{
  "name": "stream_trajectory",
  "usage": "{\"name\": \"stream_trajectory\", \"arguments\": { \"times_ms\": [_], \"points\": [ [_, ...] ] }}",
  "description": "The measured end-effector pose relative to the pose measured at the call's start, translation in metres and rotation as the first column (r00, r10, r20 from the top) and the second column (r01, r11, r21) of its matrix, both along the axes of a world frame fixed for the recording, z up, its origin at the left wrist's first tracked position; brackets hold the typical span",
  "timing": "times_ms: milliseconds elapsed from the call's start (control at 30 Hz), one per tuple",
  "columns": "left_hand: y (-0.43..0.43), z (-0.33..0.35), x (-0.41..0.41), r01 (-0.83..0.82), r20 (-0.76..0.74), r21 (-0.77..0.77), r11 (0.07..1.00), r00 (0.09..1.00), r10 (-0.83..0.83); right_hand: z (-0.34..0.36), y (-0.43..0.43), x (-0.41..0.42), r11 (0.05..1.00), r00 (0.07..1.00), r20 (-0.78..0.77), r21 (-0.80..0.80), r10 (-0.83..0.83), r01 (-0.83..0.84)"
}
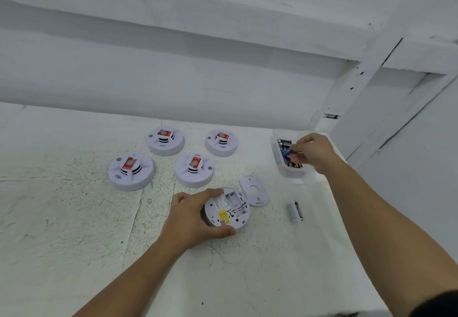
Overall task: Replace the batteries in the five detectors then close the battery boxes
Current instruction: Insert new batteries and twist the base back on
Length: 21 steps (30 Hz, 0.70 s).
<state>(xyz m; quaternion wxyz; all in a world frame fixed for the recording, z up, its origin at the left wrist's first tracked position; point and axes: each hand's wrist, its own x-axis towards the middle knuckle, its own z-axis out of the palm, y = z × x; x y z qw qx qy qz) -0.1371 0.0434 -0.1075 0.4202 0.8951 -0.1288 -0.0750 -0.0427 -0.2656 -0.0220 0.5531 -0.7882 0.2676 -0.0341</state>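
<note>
My left hand (192, 217) grips an overturned white detector (231, 211) whose battery bay lies open and empty. Its oval back cover (254, 190) lies just to the right. Several more white detectors with red labels stand face up behind: one at the left (131, 171), one in the middle (194, 170), and two farther back (165, 140) (221, 141). My right hand (313, 151) reaches over a clear plastic battery box (285, 158) and pinches a blue battery (288, 153). Two loose batteries (296, 211) lie on the table to the right of the cover.
The white speckled table (74, 217) ends at a right edge close behind the battery box. A white wall and beams rise behind the table.
</note>
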Motion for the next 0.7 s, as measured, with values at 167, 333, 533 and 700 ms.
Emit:
{"name": "stream_trajectory", "arguments": {
  "times_ms": [167,333,533,700],
  "points": [
    [-0.001,0.0,0.0,-0.005,0.0,-0.008,1.0,1.0,0.005,0.026,0.032,-0.028,0.953,0.983,0.183,0.303,-0.025,-0.032],
    [0.0,0.0,0.0,-0.002,-0.001,-0.003,1.0,1.0,0.002,0.01,0.078,-0.064,0.936,0.971,0.198,0.299,0.133,-0.189],
    [-0.001,0.0,0.0,-0.003,-0.002,0.013,1.0,1.0,0.003,-0.032,0.119,-0.104,0.963,0.955,0.129,0.004,0.266,-0.269],
    [0.0,-0.003,0.001,0.006,0.033,0.009,1.0,0.999,-0.007,-0.054,0.137,-0.125,0.903,0.917,0.202,-0.338,0.344,-0.264]
  ]
}}
